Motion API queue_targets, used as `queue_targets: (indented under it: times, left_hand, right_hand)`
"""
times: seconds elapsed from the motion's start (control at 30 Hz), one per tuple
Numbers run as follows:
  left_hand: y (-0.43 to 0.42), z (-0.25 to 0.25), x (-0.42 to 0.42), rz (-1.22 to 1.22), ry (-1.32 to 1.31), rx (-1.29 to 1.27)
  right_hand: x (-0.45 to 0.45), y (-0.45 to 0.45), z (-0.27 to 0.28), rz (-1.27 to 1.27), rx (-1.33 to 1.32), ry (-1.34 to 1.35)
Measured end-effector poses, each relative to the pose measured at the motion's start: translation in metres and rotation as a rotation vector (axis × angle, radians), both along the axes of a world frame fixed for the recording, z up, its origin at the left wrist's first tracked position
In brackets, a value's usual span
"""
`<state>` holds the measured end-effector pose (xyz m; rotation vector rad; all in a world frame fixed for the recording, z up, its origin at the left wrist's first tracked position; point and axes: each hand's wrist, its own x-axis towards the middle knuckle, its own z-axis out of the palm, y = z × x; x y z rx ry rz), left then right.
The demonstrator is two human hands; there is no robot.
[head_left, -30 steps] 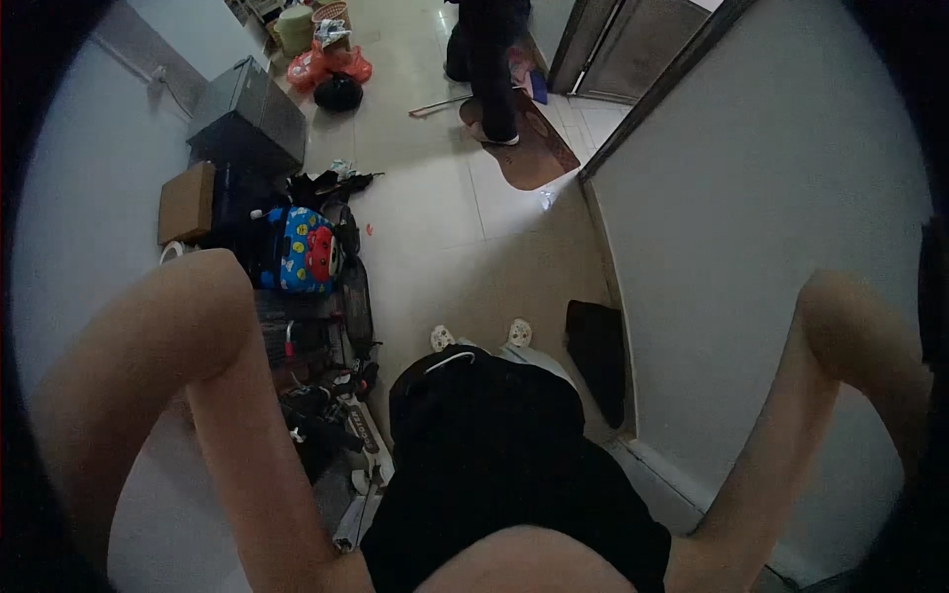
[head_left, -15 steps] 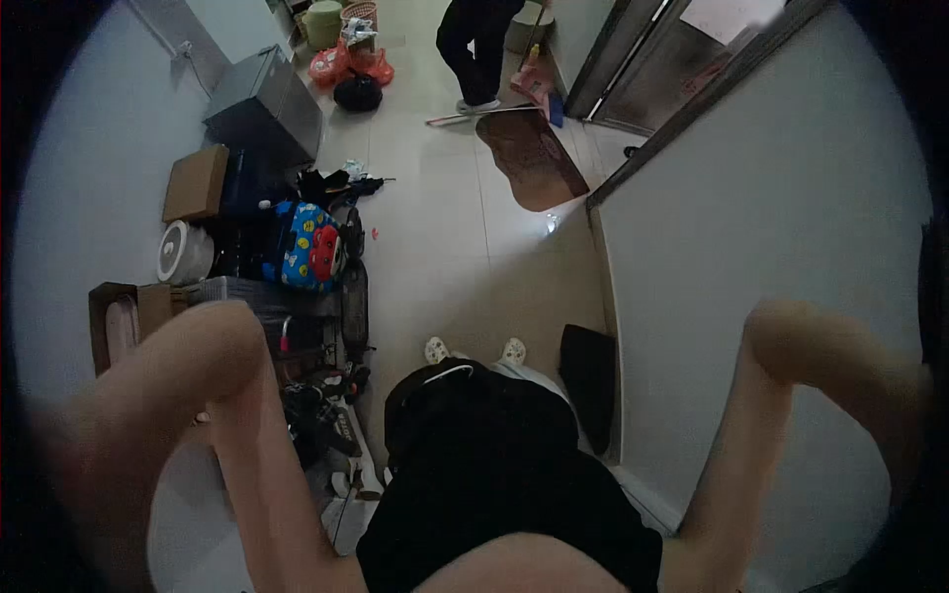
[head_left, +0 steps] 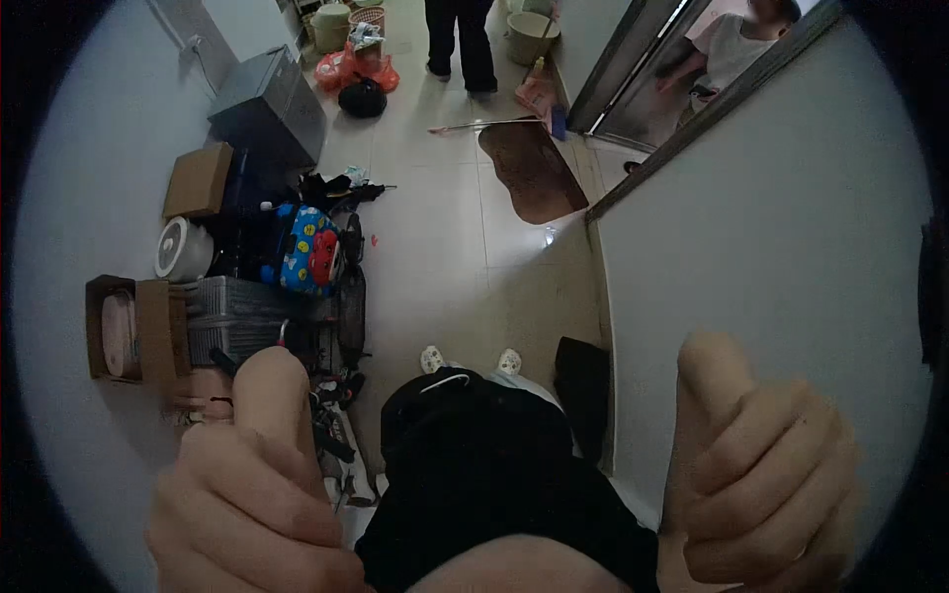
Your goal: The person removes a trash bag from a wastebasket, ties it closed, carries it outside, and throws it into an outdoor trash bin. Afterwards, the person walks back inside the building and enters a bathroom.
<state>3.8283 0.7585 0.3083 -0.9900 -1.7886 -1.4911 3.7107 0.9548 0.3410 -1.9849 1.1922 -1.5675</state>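
Observation:
My left hand [head_left: 257, 494] is raised close to the camera at the lower left, its fingers curled in and its thumb pointing up. At the lower right, my right hand [head_left: 771, 474] has the same shape, a loose fist with the thumb raised. Nothing shows in either hand, and both are apart from everything around them. Between them are my black clothing [head_left: 504, 474] and, beyond it, my white patterned shoes [head_left: 509, 361] on the tiled floor [head_left: 425, 257].
Along the left wall are a grey cabinet [head_left: 272, 109], a cardboard box [head_left: 198, 181], a white pot [head_left: 183, 249] and a blue cartoon bag [head_left: 308, 252]. A brown mat [head_left: 534, 173] lies by the doorway. One person [head_left: 460, 44] stands ahead; another [head_left: 736, 49] is in the doorway.
My hands have come down into view from beside the head, where only wrists and forearms showed. The person ahead has shifted left, away from the broom, and another person has appeared in the doorway.

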Motion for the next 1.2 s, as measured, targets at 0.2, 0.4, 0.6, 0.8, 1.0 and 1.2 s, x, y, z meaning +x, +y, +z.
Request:
queue_targets:
  times: [0.2, 0.4, 0.6, 0.8, 1.0, 1.2]
  left_hand:
    - [-0.002, -0.007, 0.009, 0.022, 0.098, 0.114]
    - [-0.051, -0.029, 0.05, 0.343, -0.037, -0.027]
    - [-0.146, -0.19, 0.131, 2.041, -0.759, -0.354]
    - [-0.11, -0.327, 0.206, 2.117, -1.637, -0.034]
    - [-0.107, -0.341, 0.203, 2.018, -1.513, 0.25]
    - [-0.098, -0.333, 0.192, 2.17, -1.606, 0.009]
  right_hand:
    - [0.006, -0.013, -0.012, -0.007, -0.128, -0.018]
    - [-0.012, -0.035, -0.021, 0.1, 0.048, 0.022]
    - [-0.014, -0.065, -0.107, -0.301, 0.191, -0.355]
    - [-0.019, -0.116, -0.182, -0.412, 0.661, -0.541]
    - [-0.011, -0.15, -0.203, -0.305, 0.74, -0.499]
    - [-0.044, -0.135, -0.225, -0.384, 0.821, -0.505]
